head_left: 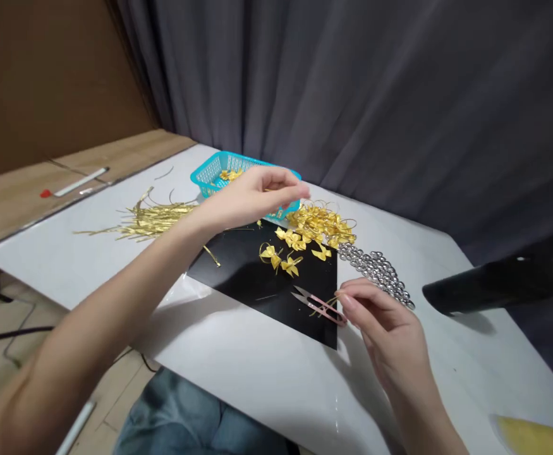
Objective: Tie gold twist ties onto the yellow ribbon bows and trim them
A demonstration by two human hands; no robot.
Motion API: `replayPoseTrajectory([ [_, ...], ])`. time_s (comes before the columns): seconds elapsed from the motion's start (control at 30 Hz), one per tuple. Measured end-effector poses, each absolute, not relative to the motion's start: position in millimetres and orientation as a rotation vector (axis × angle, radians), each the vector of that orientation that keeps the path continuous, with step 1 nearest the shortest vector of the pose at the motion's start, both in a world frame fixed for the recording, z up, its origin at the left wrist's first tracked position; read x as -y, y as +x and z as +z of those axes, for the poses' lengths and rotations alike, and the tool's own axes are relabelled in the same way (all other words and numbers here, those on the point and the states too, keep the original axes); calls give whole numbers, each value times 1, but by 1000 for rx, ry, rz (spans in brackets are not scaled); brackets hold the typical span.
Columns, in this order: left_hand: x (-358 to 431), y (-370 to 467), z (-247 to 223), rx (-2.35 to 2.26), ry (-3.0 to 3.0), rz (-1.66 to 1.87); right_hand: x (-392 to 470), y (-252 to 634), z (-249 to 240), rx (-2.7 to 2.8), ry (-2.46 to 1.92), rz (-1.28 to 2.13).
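Observation:
My left hand point(267, 193) is raised over the turquoise basket point(203, 172), thumb and fingers pinched; what they hold, if anything, is too small to make out. My right hand point(385, 319) pinches a thin gold tie point(332, 299) at the right edge of the black mat point(257, 291). Under that tie lie small thread snips point(321, 306), blades pointing left. Several yellow bows point(290, 264) rest on the mat, beside a larger pile of yellow bows point(321, 224). Silver beads point(380, 272) lie right of the mat, partly behind my right hand.
Gold ties point(155, 221) are heaped left of the mat. A black cylindrical object point(485, 287) reaches in from the right. A yellow item point(536, 436) lies at the lower right. The white table point(238, 360) meets a grey curtain point(352, 95) behind.

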State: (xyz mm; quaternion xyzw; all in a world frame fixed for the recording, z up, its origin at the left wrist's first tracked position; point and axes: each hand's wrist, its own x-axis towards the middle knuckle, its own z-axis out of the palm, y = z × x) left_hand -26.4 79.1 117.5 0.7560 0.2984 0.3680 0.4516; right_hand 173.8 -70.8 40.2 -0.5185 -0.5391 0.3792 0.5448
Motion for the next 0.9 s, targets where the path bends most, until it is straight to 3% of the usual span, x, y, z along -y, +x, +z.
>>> replayPoseTrajectory([
  [0.13, -77, 10, 174, -620, 2105, 964, 71, 176, 46, 1260, -1201, 879],
  [0.23, -75, 38, 186, -487, 2338, 1056, 70, 178, 48, 1234, -1205, 857],
  [0.3, -75, 43, 171, -402, 2476, 1024, 70, 179, 47, 1221, -1205, 831],
  [0.37, -77, 35, 144, -276, 2533, 752, 70, 178, 43, 1225, -1206, 797],
  [0.47, -78, 6, 101, -244, 2220, 325, 65, 170, 35, 1238, -1211, 788],
  [0.57, -79, -18, 75, -299, 1968, 131, 45, 157, 38, 1296, -1196, 853],
  [0.9, -131, -27, 120, -539, 1676, 909, -59, 132, 108, 1151, -979, 774],
])
